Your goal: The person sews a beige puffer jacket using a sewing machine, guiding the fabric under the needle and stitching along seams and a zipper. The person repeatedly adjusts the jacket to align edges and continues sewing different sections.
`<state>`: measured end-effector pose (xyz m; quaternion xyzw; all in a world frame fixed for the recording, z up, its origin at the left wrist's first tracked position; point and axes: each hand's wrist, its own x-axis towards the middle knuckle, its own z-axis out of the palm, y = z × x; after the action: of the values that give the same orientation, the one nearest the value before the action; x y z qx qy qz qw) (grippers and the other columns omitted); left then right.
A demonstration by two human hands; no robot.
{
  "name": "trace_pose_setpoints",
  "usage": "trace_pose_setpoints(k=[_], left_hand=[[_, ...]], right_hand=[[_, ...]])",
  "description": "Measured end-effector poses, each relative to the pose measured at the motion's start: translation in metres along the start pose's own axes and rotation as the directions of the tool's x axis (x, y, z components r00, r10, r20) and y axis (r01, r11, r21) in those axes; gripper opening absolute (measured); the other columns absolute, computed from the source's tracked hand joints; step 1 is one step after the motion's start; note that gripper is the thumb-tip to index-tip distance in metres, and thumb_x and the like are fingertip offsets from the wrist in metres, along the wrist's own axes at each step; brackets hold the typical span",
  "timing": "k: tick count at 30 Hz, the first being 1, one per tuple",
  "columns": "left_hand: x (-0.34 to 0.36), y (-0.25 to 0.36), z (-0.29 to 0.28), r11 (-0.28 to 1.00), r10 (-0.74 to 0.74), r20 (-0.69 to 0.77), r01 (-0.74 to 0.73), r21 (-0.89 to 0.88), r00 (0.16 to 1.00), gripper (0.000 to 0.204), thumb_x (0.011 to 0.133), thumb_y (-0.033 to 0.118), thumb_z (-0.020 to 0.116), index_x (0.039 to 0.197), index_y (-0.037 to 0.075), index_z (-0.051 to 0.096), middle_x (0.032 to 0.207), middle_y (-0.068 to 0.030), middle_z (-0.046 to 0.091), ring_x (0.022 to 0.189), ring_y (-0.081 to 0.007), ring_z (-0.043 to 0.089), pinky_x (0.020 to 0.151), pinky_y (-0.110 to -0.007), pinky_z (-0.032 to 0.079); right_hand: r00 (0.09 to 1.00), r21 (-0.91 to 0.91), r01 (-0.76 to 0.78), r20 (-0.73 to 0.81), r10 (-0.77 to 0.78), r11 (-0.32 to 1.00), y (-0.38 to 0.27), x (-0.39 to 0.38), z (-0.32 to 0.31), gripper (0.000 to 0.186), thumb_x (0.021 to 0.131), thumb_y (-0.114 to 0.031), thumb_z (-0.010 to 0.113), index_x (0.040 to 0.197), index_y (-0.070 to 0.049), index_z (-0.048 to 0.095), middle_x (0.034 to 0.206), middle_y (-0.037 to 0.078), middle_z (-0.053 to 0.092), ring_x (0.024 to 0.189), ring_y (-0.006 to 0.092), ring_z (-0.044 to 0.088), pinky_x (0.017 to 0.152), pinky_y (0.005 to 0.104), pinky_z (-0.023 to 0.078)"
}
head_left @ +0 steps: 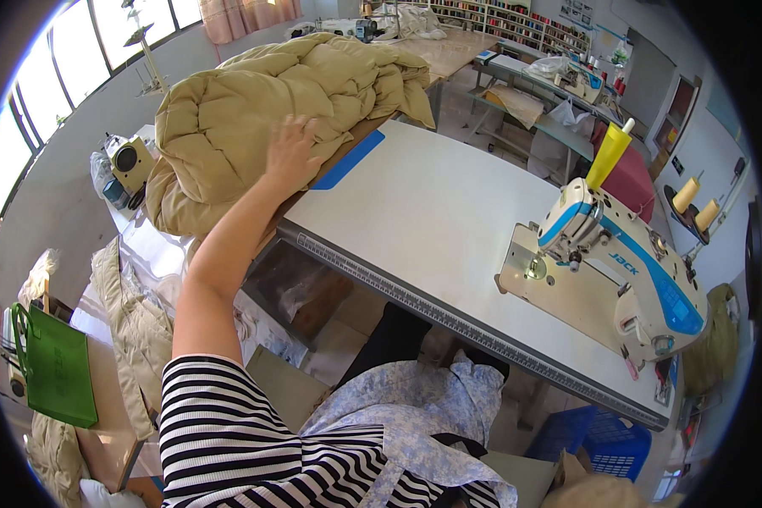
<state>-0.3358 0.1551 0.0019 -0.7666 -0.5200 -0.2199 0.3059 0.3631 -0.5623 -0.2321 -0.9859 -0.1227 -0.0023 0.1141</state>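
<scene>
My left hand (293, 151) rests on a puffy beige quilted garment (229, 127) heaped along the far left of the worktable, its fingers spread over the fabric. The white tabletop (423, 212) has a blue strip (347, 161) beside the heap and a measuring scale along the near edge. A white and blue sewing machine (643, 271) stands on the right, topped by a yellow thread cone (610, 154). Small tools (631, 364) lie near its base. I cannot make out my right hand; a blurred tan shape (601, 491) shows at the lower right.
At the left are a green bag (59, 372), beige cloth pieces (114, 305) and another sewing machine (131, 165). A blue plastic basket (601, 444) sits below the table. Farther back stand worktables (533, 127) and shelves of thread spools (508, 21).
</scene>
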Motion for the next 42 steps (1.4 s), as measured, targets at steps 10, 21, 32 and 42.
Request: trace_pose_setpoints(k=[10, 21, 32, 42], left_hand=[[0.1, -0.132, -0.05, 0.822, -0.52, -0.053, 0.482, -0.303, 0.853, 0.036, 0.097, 0.033, 0.058, 0.122, 0.009, 0.067, 0.108, -0.0209, 0.071, 0.104, -0.0375, 0.067, 0.092, -0.047, 0.053], [-0.037, 0.05, -0.239, -0.202, -0.159, 0.507, 0.475, -0.857, 0.847, 0.041, 0.099, 0.028, 0.061, 0.129, 0.0, 0.059, 0.113, -0.0154, 0.068, 0.101, -0.022, 0.067, 0.09, -0.035, 0.054], [-0.045, 0.225, -0.156, 0.107, 0.667, -0.001, -0.098, -0.989, 0.745, 0.022, 0.1, 0.025, 0.062, 0.108, 0.005, 0.067, 0.109, -0.0136, 0.065, 0.093, -0.0331, 0.065, 0.08, -0.041, 0.055], [0.041, 0.211, 0.083, 0.971, 0.218, 0.679, -0.085, -0.224, 0.701, 0.081, 0.097, 0.053, 0.055, 0.163, 0.027, 0.017, 0.158, -0.0271, 0.033, 0.14, -0.0524, 0.035, 0.111, -0.066, 0.031]], right_hand=[[0.433, 0.626, 0.367, 0.539, -0.722, 0.688, -0.178, -0.093, -0.04, 0.035, 0.096, -0.017, 0.069, 0.124, 0.004, 0.064, 0.084, 0.009, 0.062, 0.071, 0.0184, 0.062, 0.064, 0.0306, 0.046], [0.077, 0.91, -0.273, 0.343, -0.936, 0.312, -0.548, -0.156, -0.074, 0.082, 0.102, -0.066, 0.038, 0.16, -0.011, 0.022, 0.144, 0.024, 0.054, 0.123, 0.0326, 0.061, 0.094, 0.0433, 0.055], [0.242, 0.774, 0.435, 0.391, -0.888, 0.459, -0.516, -0.162, -0.045, 0.075, 0.095, -0.033, 0.068, 0.159, -0.014, 0.032, 0.087, 0.013, 0.069, 0.071, 0.0237, 0.068, 0.069, 0.0335, 0.054], [0.428, 0.832, -0.033, 0.513, -0.744, 0.554, -0.434, -0.186, -0.132, 0.048, 0.084, 0.001, 0.064, 0.131, -0.005, 0.065, 0.083, -0.004, 0.068, 0.052, -0.0024, 0.037, 0.049, 0.0172, 0.032]])
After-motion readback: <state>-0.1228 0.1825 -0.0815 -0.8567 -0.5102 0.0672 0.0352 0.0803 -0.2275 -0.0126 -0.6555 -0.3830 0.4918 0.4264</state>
